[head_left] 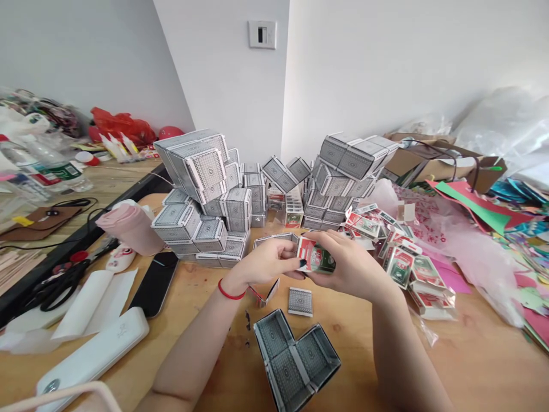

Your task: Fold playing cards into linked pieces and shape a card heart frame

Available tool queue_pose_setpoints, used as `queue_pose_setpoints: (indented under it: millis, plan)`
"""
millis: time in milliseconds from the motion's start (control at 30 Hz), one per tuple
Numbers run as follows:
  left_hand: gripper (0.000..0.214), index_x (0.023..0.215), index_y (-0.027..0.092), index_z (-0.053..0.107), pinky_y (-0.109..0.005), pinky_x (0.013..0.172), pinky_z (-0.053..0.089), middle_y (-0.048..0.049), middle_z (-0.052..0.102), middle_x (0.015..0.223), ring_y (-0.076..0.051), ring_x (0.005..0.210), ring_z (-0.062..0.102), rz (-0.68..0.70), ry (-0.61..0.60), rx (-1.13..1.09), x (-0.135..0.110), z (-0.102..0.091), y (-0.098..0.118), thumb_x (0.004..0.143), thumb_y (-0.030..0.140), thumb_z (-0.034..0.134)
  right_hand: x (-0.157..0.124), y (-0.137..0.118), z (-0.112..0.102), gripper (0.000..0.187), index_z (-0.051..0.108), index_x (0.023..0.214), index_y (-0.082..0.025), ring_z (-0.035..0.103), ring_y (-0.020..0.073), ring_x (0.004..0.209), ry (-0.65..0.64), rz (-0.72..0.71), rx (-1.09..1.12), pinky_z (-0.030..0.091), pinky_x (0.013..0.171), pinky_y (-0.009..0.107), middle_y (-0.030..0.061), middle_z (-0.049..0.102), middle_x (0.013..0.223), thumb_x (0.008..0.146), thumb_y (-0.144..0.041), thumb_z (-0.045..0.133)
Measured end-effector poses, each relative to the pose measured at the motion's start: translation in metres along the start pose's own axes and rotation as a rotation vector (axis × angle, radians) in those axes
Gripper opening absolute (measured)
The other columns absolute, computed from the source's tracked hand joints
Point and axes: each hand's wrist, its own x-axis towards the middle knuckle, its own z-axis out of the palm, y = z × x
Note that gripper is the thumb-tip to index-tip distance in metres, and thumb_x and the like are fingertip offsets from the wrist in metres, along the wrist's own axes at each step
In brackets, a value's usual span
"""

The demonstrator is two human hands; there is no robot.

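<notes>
A red, white and green playing-card box [316,256] is held above the table between my two hands. My left hand [271,262] pinches its left end, thumb in front. The fingers of my right hand [347,262] wrap round its right end. Below lies a small square stack of grey patterned playing cards [301,301]. Nearer to me, an L-shaped open-topped box made of cards [288,366] stands with three compartments. Under my left hand, a red-edged box piece [266,293] lies partly hidden, and another card piece [274,237] shows behind my fingers.
Card-covered block structures rise at back left [208,194] and back right [338,177]. Several card boxes [401,266] lie heaped at right beside a plastic bag [476,263]. At left are a pink cup [131,226], a black phone [155,283], scissors [68,283] and a white device [96,355].
</notes>
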Motion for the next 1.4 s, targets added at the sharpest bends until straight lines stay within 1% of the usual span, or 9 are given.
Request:
queue_pose_setpoints:
  millis: [167,233,333,400,533,767,900,1100,1400]
  plan:
    - [0.035,0.100,0.014,0.061,-0.034,0.076,0.051,-0.0077,0.067,0.089,-0.019,0.082,0.063,0.010,0.009,0.049,-0.001,-0.002,0.000,0.072,0.034,0.063,0.001,0.002,0.002,0.046,0.047,0.114,-0.021,0.057,0.0233,0.087,-0.013,-0.002,-0.004,0.047,0.071,0.036,0.0077,0.062,0.098,0.070,-0.027,0.058]
    - [0.036,0.100,0.014,0.061,-0.033,0.075,0.051,-0.0072,0.067,0.088,-0.018,0.080,0.063,0.008,0.040,0.054,-0.001,-0.006,-0.002,0.071,0.035,0.064,0.002,0.002,0.003,0.045,0.046,0.114,-0.021,0.056,0.0237,0.089,-0.026,-0.014,-0.007,0.047,0.073,0.037,0.0080,0.061,0.101,0.071,-0.027,0.058]
    - [0.036,0.094,0.013,0.064,-0.031,0.071,0.051,-0.0063,0.066,0.079,-0.016,0.071,0.062,-0.005,0.102,0.084,0.001,-0.010,-0.006,0.068,0.036,0.067,0.002,0.003,0.005,0.046,0.046,0.115,-0.020,0.055,0.0242,0.094,-0.046,-0.033,-0.002,0.047,0.076,0.038,0.0085,0.060,0.105,0.071,-0.026,0.058]
    - [0.034,0.090,0.012,0.065,-0.030,0.070,0.051,-0.0056,0.066,0.074,-0.016,0.068,0.061,-0.009,0.111,0.129,0.001,-0.012,-0.007,0.068,0.037,0.066,0.003,0.003,0.006,0.047,0.046,0.115,-0.021,0.055,0.0242,0.096,-0.050,-0.041,0.003,0.047,0.076,0.038,0.0086,0.060,0.106,0.071,-0.026,0.058]
    - [0.027,0.079,0.012,0.066,-0.029,0.068,0.051,-0.0045,0.065,0.072,-0.015,0.067,0.061,0.006,0.122,0.208,0.001,-0.013,-0.008,0.070,0.037,0.063,0.003,0.004,0.008,0.047,0.047,0.116,-0.021,0.055,0.0239,0.096,-0.052,-0.053,0.013,0.047,0.076,0.038,0.0086,0.060,0.107,0.071,-0.026,0.058]
    - [0.019,0.063,0.011,0.061,-0.022,0.060,0.048,-0.0016,0.061,0.061,-0.012,0.060,0.057,0.032,0.234,0.417,0.000,-0.009,-0.005,0.073,0.026,0.057,0.005,0.005,0.012,0.047,0.048,0.116,-0.021,0.055,0.0248,0.095,-0.059,-0.055,-0.007,0.048,0.075,0.039,0.0096,0.061,0.103,0.071,-0.027,0.060]
    - [0.023,0.059,0.011,0.059,-0.023,0.060,0.048,-0.0013,0.060,0.059,-0.012,0.060,0.058,0.022,0.227,0.394,0.000,-0.011,-0.007,0.072,0.030,0.058,0.004,0.004,0.012,0.047,0.048,0.116,-0.021,0.055,0.0252,0.096,-0.057,-0.049,-0.007,0.048,0.075,0.039,0.0095,0.061,0.104,0.071,-0.027,0.060]
    - [0.032,0.065,0.011,0.063,-0.027,0.064,0.051,-0.0012,0.061,0.060,-0.013,0.060,0.059,-0.033,0.162,0.201,0.003,-0.017,-0.011,0.064,0.042,0.067,0.003,0.004,0.010,0.048,0.047,0.117,-0.020,0.055,0.0248,0.098,-0.071,-0.050,0.009,0.048,0.077,0.039,0.0101,0.059,0.107,0.071,-0.028,0.060]
    - [0.034,0.067,0.010,0.066,-0.027,0.065,0.051,-0.0011,0.062,0.061,-0.012,0.059,0.059,-0.050,0.110,0.060,0.002,-0.019,-0.007,0.057,0.042,0.073,0.003,0.005,0.009,0.050,0.047,0.118,-0.021,0.055,0.0250,0.098,-0.054,-0.054,0.033,0.048,0.078,0.039,0.0103,0.059,0.108,0.070,-0.028,0.059]
